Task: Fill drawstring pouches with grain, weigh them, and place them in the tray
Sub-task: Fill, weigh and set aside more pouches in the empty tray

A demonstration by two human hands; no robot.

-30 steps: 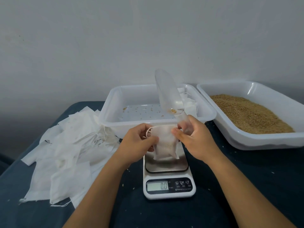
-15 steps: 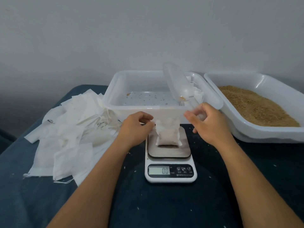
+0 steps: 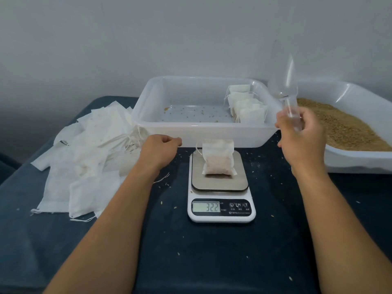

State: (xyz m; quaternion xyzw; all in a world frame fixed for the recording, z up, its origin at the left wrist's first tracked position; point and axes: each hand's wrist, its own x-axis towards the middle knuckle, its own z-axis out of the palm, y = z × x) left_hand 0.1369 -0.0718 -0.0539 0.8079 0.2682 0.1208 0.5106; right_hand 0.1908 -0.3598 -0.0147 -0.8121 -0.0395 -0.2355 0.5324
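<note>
A white pouch (image 3: 218, 159) partly filled with grain stands by itself on the steel plate of the scale (image 3: 220, 185), whose display reads 32.2. My left hand (image 3: 160, 150) hovers just left of the scale, fingers loosely curled, holding nothing. My right hand (image 3: 301, 137) grips the handle of a clear plastic scoop (image 3: 284, 81), raised upright to the right of the scale. Behind the scale is the white tray (image 3: 148, 122) with several filled pouches (image 3: 247, 107) lined up along its right side.
A heap of empty white pouches (image 3: 84, 153) lies on the dark cloth at left. A second white tray (image 3: 358, 166) of brown grain (image 3: 343, 128) sits at right. Loose grains are scattered on the cloth and in the middle tray. A grey wall is behind.
Both hands let go of the pouch, leaving it standing on the scale, and drew apart. The right hand carried the scoop to the right. The display went from 0.0 to 32.2.
</note>
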